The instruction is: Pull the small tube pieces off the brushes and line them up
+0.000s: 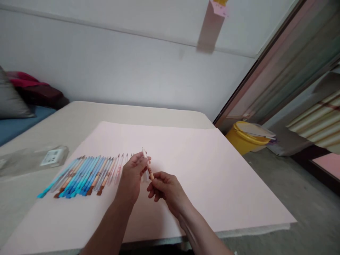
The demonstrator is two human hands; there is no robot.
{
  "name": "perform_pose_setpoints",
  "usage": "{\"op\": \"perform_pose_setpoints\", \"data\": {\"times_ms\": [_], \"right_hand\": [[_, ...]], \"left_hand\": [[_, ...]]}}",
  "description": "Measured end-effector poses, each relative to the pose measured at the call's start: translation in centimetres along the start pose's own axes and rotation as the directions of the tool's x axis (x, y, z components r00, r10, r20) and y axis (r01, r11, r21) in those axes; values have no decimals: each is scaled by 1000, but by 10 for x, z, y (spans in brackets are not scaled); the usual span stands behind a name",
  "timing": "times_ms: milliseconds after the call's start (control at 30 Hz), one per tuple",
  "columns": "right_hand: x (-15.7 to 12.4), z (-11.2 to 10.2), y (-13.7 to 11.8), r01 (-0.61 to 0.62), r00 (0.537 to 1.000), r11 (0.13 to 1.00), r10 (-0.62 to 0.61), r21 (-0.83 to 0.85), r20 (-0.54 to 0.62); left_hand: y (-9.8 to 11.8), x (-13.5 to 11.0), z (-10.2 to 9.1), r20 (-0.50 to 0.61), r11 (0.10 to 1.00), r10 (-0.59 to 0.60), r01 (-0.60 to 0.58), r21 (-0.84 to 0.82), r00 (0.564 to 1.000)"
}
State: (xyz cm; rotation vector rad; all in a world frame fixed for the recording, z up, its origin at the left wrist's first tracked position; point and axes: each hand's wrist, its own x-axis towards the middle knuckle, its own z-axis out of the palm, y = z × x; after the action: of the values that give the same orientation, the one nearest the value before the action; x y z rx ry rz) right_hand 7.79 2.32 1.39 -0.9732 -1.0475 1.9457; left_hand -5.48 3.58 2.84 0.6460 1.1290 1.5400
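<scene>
Here we are at a pale desk (148, 109) against a white wall (119, 71), a broad pink sheet (212, 177) spread over much of its top. Off to the right, a yellow bucket (236, 138) stands on the grey floor (281, 177); over on the left, a grey cushion (12, 99) sits on something blue, and a clear plastic bag (23, 161) with a white label lies beside the sheet.

And there's the pen (149, 170), up above the sheet, slanting between the two hands, tip pointing away! The left hand (136, 164) has fingers and thumb closed round its upper part; the right hand (166, 187) pinches the lower end, other fingers curled. Just to the left, a row of pens (87, 177) lies side by side on the pink, blues, browns and pale pinks, its right end partly hidden behind the left hand.
</scene>
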Motion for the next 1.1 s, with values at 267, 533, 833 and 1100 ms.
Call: {"op": "perform_pose_setpoints", "data": {"times_ms": [267, 533, 833, 1100], "right_hand": [[-1, 0, 0, -20, 1000, 1000, 20, 10, 18], [-1, 1, -2, -3, 1000, 1000, 4, -21, 15], [-1, 2, -2, 8, 1000, 1000, -8, 3, 20], [0, 2, -1, 14, 1000, 1000, -14, -17, -5]], "left_hand": [[2, 1, -1, 16, 999, -28, 28, -36, 999], [1, 2, -2, -26, 998, 11, -9, 54, 1000], [0, 1, -1, -4, 998, 23, -23, 63, 1000], [4, 0, 0, 0, 996, -48, 48, -71, 999]]}}
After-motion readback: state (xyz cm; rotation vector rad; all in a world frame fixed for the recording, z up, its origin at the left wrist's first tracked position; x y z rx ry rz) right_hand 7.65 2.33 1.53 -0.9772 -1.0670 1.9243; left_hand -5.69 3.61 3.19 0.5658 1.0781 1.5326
